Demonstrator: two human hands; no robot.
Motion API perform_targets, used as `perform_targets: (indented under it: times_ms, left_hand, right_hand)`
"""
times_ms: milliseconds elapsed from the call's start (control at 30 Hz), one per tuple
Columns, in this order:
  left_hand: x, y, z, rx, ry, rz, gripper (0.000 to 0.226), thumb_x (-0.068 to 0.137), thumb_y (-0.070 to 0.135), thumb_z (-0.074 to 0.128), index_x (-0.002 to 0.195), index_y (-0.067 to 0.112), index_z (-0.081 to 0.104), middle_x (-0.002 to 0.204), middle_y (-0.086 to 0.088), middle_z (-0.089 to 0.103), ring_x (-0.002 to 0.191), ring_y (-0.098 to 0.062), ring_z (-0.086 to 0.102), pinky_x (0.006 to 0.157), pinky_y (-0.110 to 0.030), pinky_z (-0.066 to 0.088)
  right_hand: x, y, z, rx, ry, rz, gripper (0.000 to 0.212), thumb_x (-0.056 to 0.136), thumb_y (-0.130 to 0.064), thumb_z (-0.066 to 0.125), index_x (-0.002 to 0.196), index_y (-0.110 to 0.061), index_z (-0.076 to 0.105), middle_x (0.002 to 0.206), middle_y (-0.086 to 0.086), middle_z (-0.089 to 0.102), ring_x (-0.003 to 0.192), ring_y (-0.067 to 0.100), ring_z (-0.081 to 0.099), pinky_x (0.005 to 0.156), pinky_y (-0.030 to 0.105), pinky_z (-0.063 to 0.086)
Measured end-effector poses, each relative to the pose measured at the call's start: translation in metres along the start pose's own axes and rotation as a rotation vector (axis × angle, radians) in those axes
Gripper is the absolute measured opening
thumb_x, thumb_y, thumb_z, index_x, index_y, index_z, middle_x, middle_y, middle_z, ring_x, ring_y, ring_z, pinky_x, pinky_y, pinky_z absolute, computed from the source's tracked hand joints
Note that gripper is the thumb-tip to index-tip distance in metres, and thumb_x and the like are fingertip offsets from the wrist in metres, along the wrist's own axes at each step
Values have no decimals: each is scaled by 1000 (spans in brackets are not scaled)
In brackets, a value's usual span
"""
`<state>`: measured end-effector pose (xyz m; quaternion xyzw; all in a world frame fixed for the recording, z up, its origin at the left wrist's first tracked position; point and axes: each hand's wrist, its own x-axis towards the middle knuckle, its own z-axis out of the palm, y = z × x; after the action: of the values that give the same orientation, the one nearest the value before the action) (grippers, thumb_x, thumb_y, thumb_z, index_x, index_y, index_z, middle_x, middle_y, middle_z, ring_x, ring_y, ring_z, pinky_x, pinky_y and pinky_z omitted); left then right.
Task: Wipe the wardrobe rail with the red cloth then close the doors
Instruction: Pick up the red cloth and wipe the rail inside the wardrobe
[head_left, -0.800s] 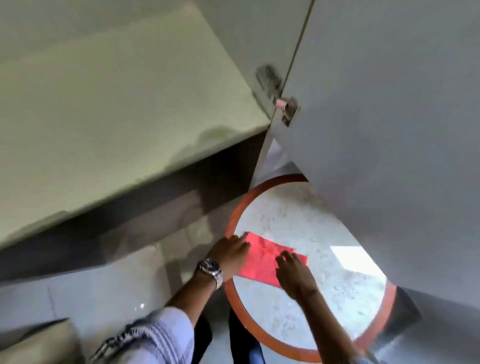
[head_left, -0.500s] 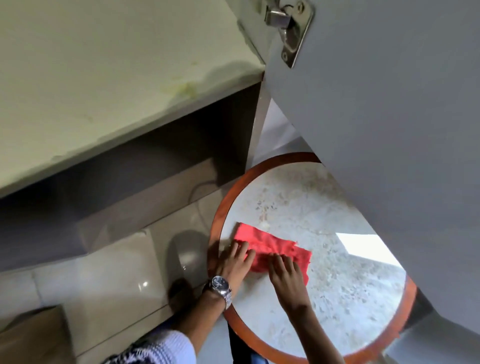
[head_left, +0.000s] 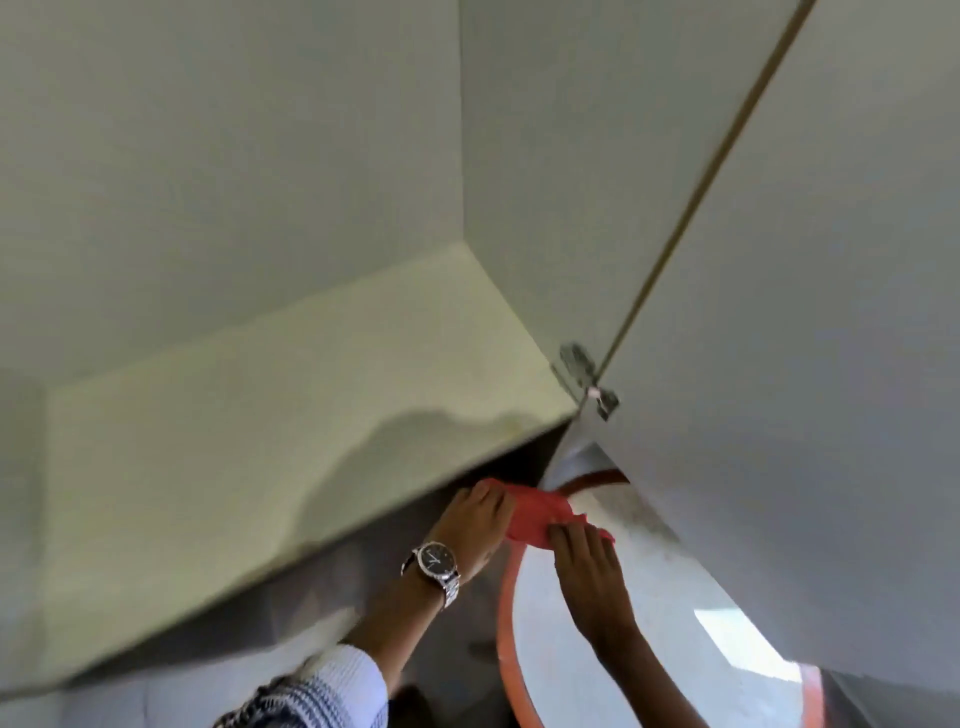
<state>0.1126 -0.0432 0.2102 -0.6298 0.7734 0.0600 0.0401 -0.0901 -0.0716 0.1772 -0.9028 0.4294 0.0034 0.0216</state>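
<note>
The red cloth (head_left: 535, 515) is bunched between both hands, lifted off the round table. My left hand (head_left: 475, 522), with a wristwatch, grips its left end. My right hand (head_left: 584, 553) grips its right end. Both hands are just in front of the lower edge of the open wardrobe. The open wardrobe door (head_left: 779, 415) fills the right side, with a metal hinge (head_left: 587, 371) at its inner edge. The pale wardrobe shelf (head_left: 285, 415) spreads across the left. No rail is in view.
A round stone-topped table with an orange-brown rim (head_left: 506, 618) sits below my hands, partly hidden by the door. Grey floor tiles (head_left: 322, 597) lie under the wardrobe base. The wardrobe's inner walls (head_left: 234, 156) rise above the shelf.
Both hands have gathered the cloth off the table and raised it toward the wardrobe. The view has tilted upward, showing more of the wardrobe interior.
</note>
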Motion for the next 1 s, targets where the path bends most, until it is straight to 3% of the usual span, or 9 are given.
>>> perform_targets:
  times_ms: [100,167,333,500,633,733,833,900,1000]
  left_hand:
    - [-6,-58,-105,100,124,84,48,68,27,79,110,10,62,102,-5,68,90,-25,63,69,-32,55]
    - [-12,-93,-179,192,189,90,44,66,29,76,104,12,62,96,-4,68,85,-24,63,65,-30,54]
    - [-19,-167,-360,378,425,9,41,60,21,78,97,11,63,91,-5,67,80,-25,62,62,-30,54]
    - [-22,-199,-565,611,820,-106,38,61,17,77,95,8,64,95,-10,68,79,-30,62,64,-35,56]
    - [-27,-198,-718,805,1229,-114,30,72,16,72,101,9,65,115,-15,68,93,-35,64,75,-37,55]
    - [-37,-183,-815,966,1526,-172,24,82,19,64,106,16,64,136,-9,61,116,-31,61,88,-41,47]
    - [-44,-171,-880,1026,1635,-232,27,85,16,61,113,18,62,141,-5,59,133,-26,52,105,-49,40]
    - [-46,-177,-903,1054,1519,-322,39,85,13,59,124,15,56,148,-7,52,146,-27,37,118,-55,26]
    - [-48,-197,-916,1035,1360,-387,59,85,21,62,139,8,46,149,-12,48,149,-33,27,116,-69,13]
  right_hand:
    - [47,-24,-80,-5,158,-21,40,82,-10,46,114,-5,68,108,16,69,90,36,68,74,46,57]
    - [85,-39,-142,-11,228,-30,43,81,-13,41,111,-7,71,107,15,71,89,34,69,73,43,58]
    - [195,-66,-302,-66,665,-162,40,80,-8,46,112,-5,70,109,16,70,91,35,68,73,43,58]
    - [287,-78,-507,-103,1150,-279,37,80,0,56,116,-6,63,114,19,67,95,39,66,78,47,55]
    - [320,-70,-684,-176,1584,-350,28,91,0,55,116,-8,64,118,18,66,99,39,64,83,48,52]
    - [320,-71,-801,-180,1841,-313,23,94,-6,56,115,-12,62,121,16,63,103,37,59,86,47,47]
    - [318,-74,-879,-168,1883,-284,24,93,-7,58,116,-14,58,124,14,61,109,37,57,86,46,47]
    - [318,-81,-908,-158,1751,-290,32,87,-7,63,118,-10,57,119,17,61,105,39,57,81,47,50]
    - [326,-92,-924,-48,1509,-352,40,88,-16,64,126,-7,52,108,19,65,91,41,63,71,44,52]
